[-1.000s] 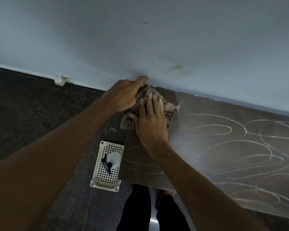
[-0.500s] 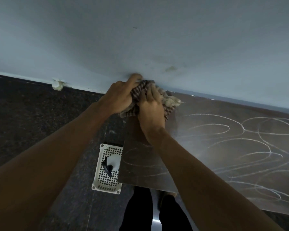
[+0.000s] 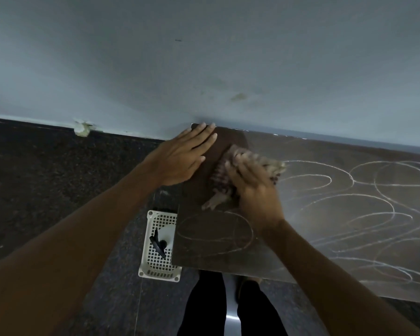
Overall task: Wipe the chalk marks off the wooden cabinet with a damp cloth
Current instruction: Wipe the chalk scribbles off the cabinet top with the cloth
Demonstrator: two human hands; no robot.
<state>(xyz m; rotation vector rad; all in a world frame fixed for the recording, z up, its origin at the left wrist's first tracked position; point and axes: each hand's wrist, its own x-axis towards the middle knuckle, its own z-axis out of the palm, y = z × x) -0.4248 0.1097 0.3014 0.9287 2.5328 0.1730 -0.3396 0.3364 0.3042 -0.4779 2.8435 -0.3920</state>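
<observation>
Cabinet [image 3: 325, 238]: top abuts wall. Chalk loops [image 3: 313, 178] over most of it; far-left corner looks wiped.
Cloth [image 3: 222, 180]: on top nr that corner, under R hand [image 3: 255, 187], pressed to scrub. Finger curl blurred, can't tell.
L hand [image 3: 180, 161]: flat, fingers straight, prob. bracing.

The left forearm [image 3: 87, 221] and right forearm [image 3: 325, 270] are bare; the legs wear black trousers [image 3: 199, 309].

Free to the right across the cabinet [image 3: 301, 260]. Stopped at the far edge by the wall [image 3: 204, 57]. Tight at the far left corner, with the left hand [image 3: 180, 158] flat and the cloth [image 3: 220, 177] beside it. Low on the left, a basket [image 3: 153, 263].
</observation>
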